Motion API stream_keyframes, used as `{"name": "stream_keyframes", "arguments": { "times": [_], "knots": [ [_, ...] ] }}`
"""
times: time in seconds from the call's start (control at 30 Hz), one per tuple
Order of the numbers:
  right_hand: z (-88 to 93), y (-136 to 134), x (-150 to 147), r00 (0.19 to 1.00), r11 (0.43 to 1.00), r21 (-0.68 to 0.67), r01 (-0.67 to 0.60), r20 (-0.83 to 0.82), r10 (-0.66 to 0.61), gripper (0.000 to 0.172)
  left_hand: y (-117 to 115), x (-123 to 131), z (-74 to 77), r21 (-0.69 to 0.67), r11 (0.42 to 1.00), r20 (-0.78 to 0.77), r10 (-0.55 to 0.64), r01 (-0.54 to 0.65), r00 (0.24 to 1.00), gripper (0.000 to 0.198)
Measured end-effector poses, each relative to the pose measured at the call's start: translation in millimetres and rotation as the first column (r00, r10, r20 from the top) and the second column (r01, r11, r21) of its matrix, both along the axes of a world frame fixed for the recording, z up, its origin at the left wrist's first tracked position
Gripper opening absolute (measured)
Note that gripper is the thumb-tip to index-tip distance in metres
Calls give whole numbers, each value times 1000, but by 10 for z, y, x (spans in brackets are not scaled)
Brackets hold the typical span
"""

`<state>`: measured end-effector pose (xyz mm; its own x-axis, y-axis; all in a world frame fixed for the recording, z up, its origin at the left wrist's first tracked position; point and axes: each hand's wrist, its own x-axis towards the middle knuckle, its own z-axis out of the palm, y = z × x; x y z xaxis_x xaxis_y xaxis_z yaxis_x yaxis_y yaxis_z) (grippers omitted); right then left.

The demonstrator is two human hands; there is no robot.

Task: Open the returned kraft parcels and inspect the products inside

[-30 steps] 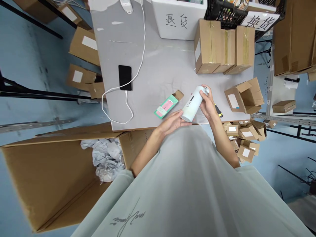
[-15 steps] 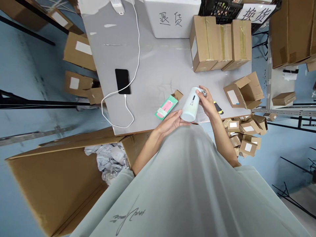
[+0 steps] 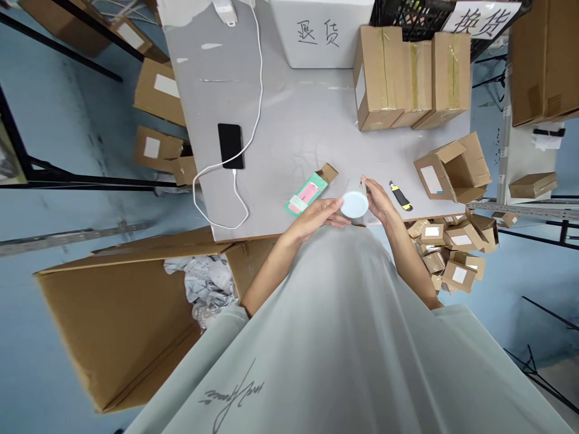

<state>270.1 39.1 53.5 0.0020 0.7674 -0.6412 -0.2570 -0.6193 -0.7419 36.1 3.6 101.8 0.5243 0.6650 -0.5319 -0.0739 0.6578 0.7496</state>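
Observation:
A white bottle (image 3: 354, 202) is held between both hands above the near edge of the grey table (image 3: 294, 120), its round base turned toward the camera. My left hand (image 3: 319, 216) cups it from the left, fingers curled on its side. On the right, my right hand (image 3: 379, 200) grips it with the fingers wrapped round. A green and pink packet (image 3: 306, 194) with an open flap lies on the table just left of my left hand.
A black phone (image 3: 230, 145) on a white cable (image 3: 253, 114), a yellow-black utility knife (image 3: 400, 196), an open small carton (image 3: 452, 169), taped cartons (image 3: 407, 75) and a white bin (image 3: 323, 33) sit on the table. A big open carton (image 3: 113, 325) stands at left, small boxes (image 3: 447, 253) at right.
The bottle has been tipped so its base now faces the camera instead of its side. Both hands stayed on it and lowered slightly toward the table edge.

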Motion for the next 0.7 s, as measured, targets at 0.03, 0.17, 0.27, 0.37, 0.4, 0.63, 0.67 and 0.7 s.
{"name": "stream_keyframes", "arguments": {
  "times": [0.03,0.17,0.27,0.37,0.4,0.63,0.67,0.7],
  "knots": [
    [-4,14,31,1000,999,31,11,-5,-10,66,-13,14,-12,-17,1000,29,3,-3,1000,88],
    [67,120,153,999,987,158,36,-34,-31,64,-78,99,-64,-84,995,120,64,-54,991,85],
    [162,215,201,999,973,229,3,-33,4,65,-128,207,-111,-48,994,70,104,-101,992,85],
    [197,290,210,999,964,265,-38,14,36,67,-169,356,-165,37,990,-52,141,-139,989,91],
    [190,311,213,999,963,264,-46,36,38,69,-181,411,-183,83,985,-118,159,-150,980,92],
    [56,422,309,998,979,202,-33,-43,43,75,-235,656,-219,282,942,-244,254,-183,936,109],
    [42,434,321,995,982,188,-32,-85,49,76,-230,669,-200,271,942,-192,255,-198,948,111],
    [27,443,328,991,985,169,-32,-123,53,77,-221,680,-176,267,940,-144,258,-213,955,113]
  ]
}}
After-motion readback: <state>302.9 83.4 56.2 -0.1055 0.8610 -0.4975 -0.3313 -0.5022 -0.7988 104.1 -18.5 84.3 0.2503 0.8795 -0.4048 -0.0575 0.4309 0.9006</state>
